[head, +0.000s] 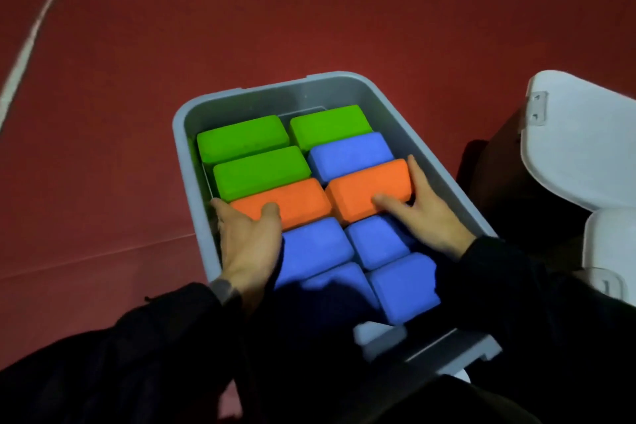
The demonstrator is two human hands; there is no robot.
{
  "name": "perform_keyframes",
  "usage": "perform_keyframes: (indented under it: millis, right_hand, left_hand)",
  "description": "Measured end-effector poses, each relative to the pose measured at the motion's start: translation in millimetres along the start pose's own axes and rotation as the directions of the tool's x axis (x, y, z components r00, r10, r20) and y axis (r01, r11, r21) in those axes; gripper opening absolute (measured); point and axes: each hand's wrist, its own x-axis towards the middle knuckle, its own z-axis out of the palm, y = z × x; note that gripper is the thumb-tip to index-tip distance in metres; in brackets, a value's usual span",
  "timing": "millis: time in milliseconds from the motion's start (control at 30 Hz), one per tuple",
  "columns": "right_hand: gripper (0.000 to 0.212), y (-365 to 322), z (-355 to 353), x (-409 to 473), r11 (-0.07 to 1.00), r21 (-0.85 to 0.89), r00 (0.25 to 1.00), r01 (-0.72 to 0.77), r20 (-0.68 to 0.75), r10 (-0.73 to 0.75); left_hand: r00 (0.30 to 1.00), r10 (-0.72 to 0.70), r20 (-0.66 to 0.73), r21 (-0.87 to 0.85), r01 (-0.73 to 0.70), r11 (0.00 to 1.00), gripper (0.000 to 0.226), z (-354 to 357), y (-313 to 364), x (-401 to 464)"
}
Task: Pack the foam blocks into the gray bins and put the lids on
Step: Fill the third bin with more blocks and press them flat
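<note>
A gray bin (pixel 344 86) stands on the red floor, filled with foam blocks in two rows. Three green blocks (pixel 241 136) lie at the far end, with a blue block (pixel 347 155) beside them. Two orange blocks sit in the middle. My left hand (pixel 247 244) grips the left orange block (pixel 296 200) at its left end, thumb on top. My right hand (pixel 430 213) grips the right orange block (pixel 368 184) at its right end, thumb on its near face. Several blue blocks (pixel 402 280) fill the near end, partly hidden by my dark sleeves.
White lids (pixel 581 141) lie to the right of the bin, a second one (pixel 612 251) nearer to me. A dark object sits between the bin and the lids. White lines mark the red floor at the far side and left.
</note>
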Motion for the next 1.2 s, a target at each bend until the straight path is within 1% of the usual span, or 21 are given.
perform_keyframes:
  millis: [67,100,200,267,333,367,400,433,467,500,533,600,667,700,733,767,867,1000,1100,1133,1200]
  right_hand:
    - [0.125,-9,-8,15,0.984,0.133,0.987,-0.119,0.126,0.102]
    - [0.123,-10,-9,23,0.986,0.089,0.984,-0.143,0.118,0.132]
    - [0.091,-11,3,34,0.951,-0.243,0.982,-0.190,-0.045,0.184]
    - [0.087,-11,5,34,0.941,-0.259,0.976,-0.218,-0.044,0.214]
    - [0.116,-25,-5,44,0.941,-0.244,0.966,-0.235,0.049,0.254]
    - [0.127,-35,-13,54,0.928,-0.284,0.957,-0.240,0.094,0.276]
    - [0.126,-47,-19,64,0.902,-0.370,0.951,-0.221,0.123,0.283]
    - [0.114,-61,-22,67,0.845,-0.498,0.952,-0.195,0.110,0.284]
    - [0.098,-70,-22,65,0.764,-0.628,0.972,-0.147,0.052,0.230]
    - [0.083,-73,-20,58,0.675,-0.732,0.994,-0.093,-0.028,0.107]
    - [0.071,-69,-15,49,0.583,-0.811,0.994,-0.044,-0.095,-0.057]
    - [0.053,-50,7,29,0.498,-0.863,0.919,0.082,-0.128,-0.372]
    - [0.054,-27,25,28,0.584,-0.773,0.871,0.246,-0.088,-0.484]
    - [0.061,-25,31,30,0.680,-0.682,0.900,0.270,-0.072,-0.430]
    - [0.070,-25,36,33,0.746,-0.621,0.937,0.239,-0.053,-0.344]
    - [0.079,-27,41,35,0.745,-0.638,0.961,0.193,-0.030,-0.275]
    - [0.089,-30,44,52,0.643,-0.742,0.964,0.190,0.015,-0.266]
    - [0.086,-57,37,87,0.664,-0.731,0.976,0.158,0.012,-0.220]
    - [0.085,-59,46,87,0.589,-0.788,0.949,0.181,-0.016,-0.313]
    - [0.084,-56,44,87,0.563,-0.800,0.933,0.207,-0.012,-0.361]
    - [0.073,-50,40,91,0.592,-0.772,0.899,0.231,-0.064,-0.434]
  left_hand:
    - [0.992,-0.123,-0.005,-0.086,0.122,0.989,0.089,1,6,15]
    - [0.989,-0.150,-0.012,-0.081,0.148,0.986,0.088,4,9,18]
    - [0.995,-0.089,-0.049,0.093,0.093,0.991,0.086,16,13,14]
    - [0.999,-0.026,-0.019,0.189,0.029,0.982,0.094,17,10,2]
    - [0.993,0.108,0.049,0.309,-0.118,0.944,0.097,14,3,-6]
    - [0.964,0.254,0.085,0.407,-0.266,0.874,0.098,13,2,-11]
    - [0.883,0.449,0.139,0.486,-0.456,0.746,0.102,15,5,-17]
    - [0.758,0.613,0.223,0.518,-0.625,0.584,0.109,20,10,-23]
    - [0.656,0.677,0.335,0.510,-0.730,0.455,0.112,26,18,-29]
    - [0.605,0.666,0.435,0.503,-0.777,0.378,0.108,33,26,-33]
    - [0.589,0.636,0.499,0.525,-0.789,0.320,0.100,38,30,-31]
    - [0.608,0.581,0.541,0.599,-0.764,0.242,0.081,41,26,-14]
    - [0.627,0.540,0.562,0.657,-0.735,0.169,0.080,37,12,7]
    - [0.631,0.526,0.571,0.672,-0.727,0.143,0.083,34,5,14]
    - [0.627,0.518,0.581,0.673,-0.729,0.127,0.085,33,-1,18]
    - [0.625,0.506,0.594,0.672,-0.731,0.114,0.085,33,-4,20]
    - [0.622,0.516,0.589,0.654,-0.742,0.148,0.086,36,-4,16]
    - [0.617,0.539,0.573,0.638,-0.749,0.179,0.085,41,-2,11]
    - [0.603,0.624,0.497,0.653,-0.734,0.189,0.089,40,-9,15]
    - [0.630,0.629,0.456,0.675,-0.705,0.218,0.094,40,-5,18]
    - [0.676,0.612,0.410,0.711,-0.657,0.249,0.100,39,8,22]
